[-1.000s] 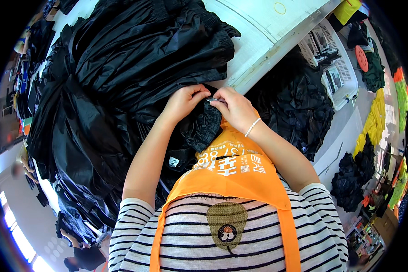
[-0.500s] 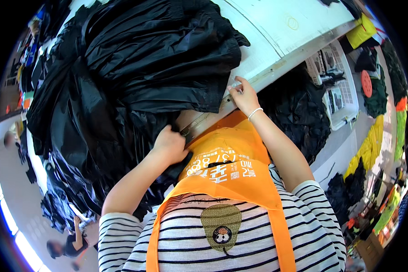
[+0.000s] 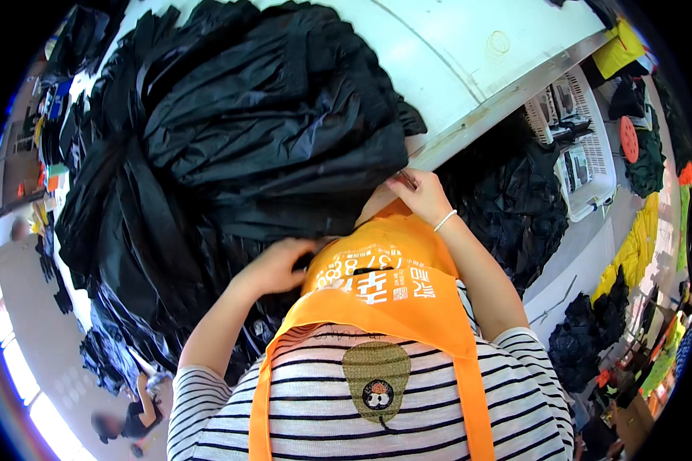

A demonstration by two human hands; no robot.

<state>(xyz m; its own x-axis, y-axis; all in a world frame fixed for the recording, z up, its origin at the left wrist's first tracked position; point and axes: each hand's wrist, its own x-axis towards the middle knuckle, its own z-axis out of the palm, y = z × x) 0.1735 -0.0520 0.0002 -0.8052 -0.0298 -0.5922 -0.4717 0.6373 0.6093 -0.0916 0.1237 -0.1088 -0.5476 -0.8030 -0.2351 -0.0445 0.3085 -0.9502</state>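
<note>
A big heap of black pleated fabric point(image 3: 261, 146) covers the white table point(image 3: 469, 69) in front of me. My left hand point(image 3: 275, 266) is closed on a fold of this fabric, low and close to my orange apron point(image 3: 377, 300). My right hand point(image 3: 421, 196) is at the table's near edge, touching the rim of the heap. Its fingers pinch a small thin dark tool point(image 3: 406, 180). A white bead bracelet sits on my right wrist.
More black fabric lies piled below the table on the right point(image 3: 515, 207), and further bundles lie on the floor point(image 3: 584, 338). A white plastic basket point(image 3: 584, 154) stands at the right. Yellow cloth point(image 3: 638, 246) lies beyond it. Another person point(image 3: 134, 419) is at the lower left.
My hands have come apart. The left one dropped down and left into the fabric. The right one moved up to the table edge, and the view shifted so the heap looks larger.
</note>
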